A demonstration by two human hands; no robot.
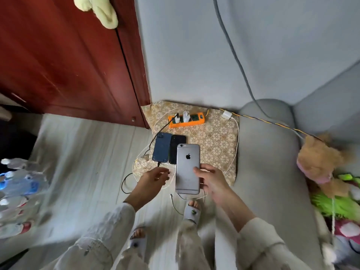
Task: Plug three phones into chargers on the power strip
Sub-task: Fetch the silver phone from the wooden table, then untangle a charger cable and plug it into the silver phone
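Observation:
My right hand [211, 179] grips a grey phone [188, 168], back side up, with a white cable running from its bottom end. My left hand [155, 177] hovers just left of it, fingers loosely curled, holding nothing I can make out. A blue phone [161, 147] and a black phone [176, 146] lie side by side on a patterned cushion [216, 141], a dark cable at the blue one's lower end. Behind them sits the orange power strip [187, 120] with two white chargers [182, 117] plugged in. A third white charger [227, 114] lies loose to its right.
A red wooden cabinet [68, 59] stands at the left, a grey sofa [268, 152] at the right with plush toys [323, 162]. Plastic bottles [19, 184] lie on the floor at far left. White and black cables [128, 184] loop around the cushion.

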